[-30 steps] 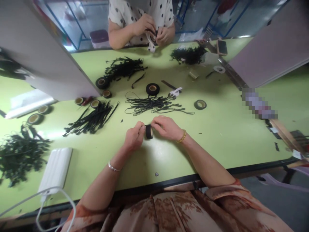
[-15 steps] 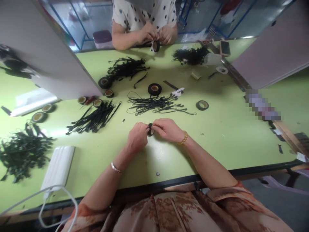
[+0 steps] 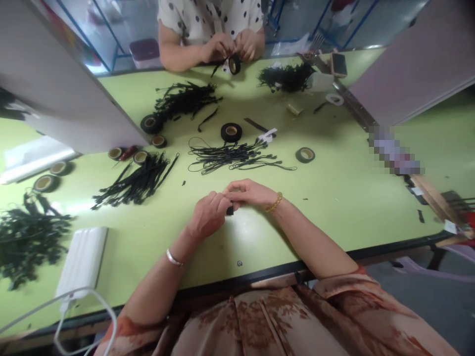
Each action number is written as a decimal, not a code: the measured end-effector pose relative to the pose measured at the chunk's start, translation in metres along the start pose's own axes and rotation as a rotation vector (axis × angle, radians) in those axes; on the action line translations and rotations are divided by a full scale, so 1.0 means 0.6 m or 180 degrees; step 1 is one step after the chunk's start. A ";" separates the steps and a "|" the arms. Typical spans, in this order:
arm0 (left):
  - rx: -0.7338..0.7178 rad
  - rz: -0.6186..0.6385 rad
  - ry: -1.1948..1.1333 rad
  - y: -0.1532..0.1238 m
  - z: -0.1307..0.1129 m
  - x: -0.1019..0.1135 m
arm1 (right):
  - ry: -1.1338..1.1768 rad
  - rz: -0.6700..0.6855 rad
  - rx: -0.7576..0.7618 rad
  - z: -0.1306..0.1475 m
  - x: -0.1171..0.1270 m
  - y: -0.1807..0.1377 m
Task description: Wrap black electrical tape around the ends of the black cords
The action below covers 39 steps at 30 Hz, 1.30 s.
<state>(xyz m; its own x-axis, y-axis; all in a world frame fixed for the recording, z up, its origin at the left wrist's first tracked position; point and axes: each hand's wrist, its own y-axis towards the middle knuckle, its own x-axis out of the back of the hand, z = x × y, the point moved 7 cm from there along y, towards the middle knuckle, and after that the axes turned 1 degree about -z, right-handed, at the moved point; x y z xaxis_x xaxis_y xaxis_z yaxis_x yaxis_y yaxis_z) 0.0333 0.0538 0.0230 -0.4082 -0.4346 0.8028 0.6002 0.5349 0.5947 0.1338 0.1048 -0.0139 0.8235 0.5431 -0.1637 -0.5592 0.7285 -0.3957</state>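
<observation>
Both hands are working close together above the near middle of the green table [image 3: 315, 212], with their fingertips meeting. The left hand [image 3: 210, 215] is pinching a roll of black tape [image 3: 230, 210], and the right hand [image 3: 250, 194] is closing bent fingers on it from the right; which finger is bearing on which part, I cannot tell. Change noted: a second ago the roll was showing its side and pale core between the hands; now the fingers are covering nearly all of it, and only a small dark patch is peeking out below. The hands are now overlapping more, so the handling is seemingly moving into a closer pinch, though the tape's loose end is staying hidden. Beyond the hands, a spread of looped black cords [image 3: 233, 157] is lying untouched, with a larger tape roll [image 3: 231, 132] resting just past it and another roll [image 3: 305, 155] sitting to the right. To the left, a heap of black straps [image 3: 137, 183] is lying well apart from the hands. At the far side, a co-worker's hands [image 3: 232, 47] are also meeting, with a dark tape roll [image 3: 234, 64] hanging just below them.
</observation>
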 end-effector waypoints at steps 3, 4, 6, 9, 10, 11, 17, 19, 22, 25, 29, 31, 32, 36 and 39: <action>0.0111 0.0139 0.0103 -0.002 0.005 -0.009 | 0.0459 -0.0557 0.0229 -0.007 0.001 0.010; 0.0162 0.0185 0.0120 -0.003 0.006 -0.013 | 0.0570 -0.0763 0.0338 -0.008 0.004 0.011; 0.0318 0.0296 0.0088 -0.007 0.010 -0.022 | 0.0734 -0.1123 0.0589 -0.005 0.011 0.008; 0.0713 0.0713 -0.0140 -0.013 0.022 -0.042 | 0.0920 -0.1355 0.0918 0.008 0.019 -0.001; 0.0898 0.0884 -0.0238 -0.015 0.028 -0.047 | 0.0980 -0.1346 0.0999 0.014 0.021 -0.004; 0.1097 0.1042 -0.0348 -0.017 0.034 -0.052 | 0.1016 -0.1319 0.1075 0.020 0.022 -0.007; 0.2215 0.1142 -0.1862 -0.025 0.068 -0.056 | 0.0709 -0.0954 0.1395 0.043 0.023 -0.020; 0.2587 0.1004 -0.2444 -0.032 0.072 -0.064 | 0.0531 -0.0843 0.1530 0.047 0.023 -0.024; 0.3279 0.0723 -0.3457 -0.047 0.073 -0.084 | 0.0147 -0.0575 0.1718 0.053 0.018 -0.029; 0.3942 0.0541 -0.4595 -0.057 0.066 -0.102 | -0.0473 -0.0234 0.1811 0.061 0.007 -0.034; 0.4014 0.0510 -0.5002 -0.054 0.069 -0.093 | -0.1202 0.0106 0.1852 0.071 0.004 -0.044; 0.3692 0.0574 -0.4702 -0.046 0.076 -0.078 | -0.1380 0.0361 0.1810 0.073 0.003 -0.049; 0.3487 0.0638 -0.4449 -0.042 0.078 -0.070 | -0.1384 0.0456 0.1787 0.074 0.003 -0.051; 0.2688 0.0950 -0.2789 -0.026 0.080 -0.044 | -0.1228 -0.0332 0.1887 0.092 0.033 -0.056; 0.1870 0.1162 -0.1398 -0.012 0.062 -0.033 | -0.1657 -0.1002 0.1612 0.088 0.044 -0.052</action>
<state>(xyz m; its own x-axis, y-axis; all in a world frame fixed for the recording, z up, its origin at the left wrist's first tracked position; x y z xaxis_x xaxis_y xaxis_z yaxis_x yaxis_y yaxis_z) 0.0115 0.0854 0.0044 -0.5621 0.0985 0.8211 0.3389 0.9331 0.1200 0.1682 0.1185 0.0416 0.8696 0.3142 0.3808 -0.3857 0.9138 0.1269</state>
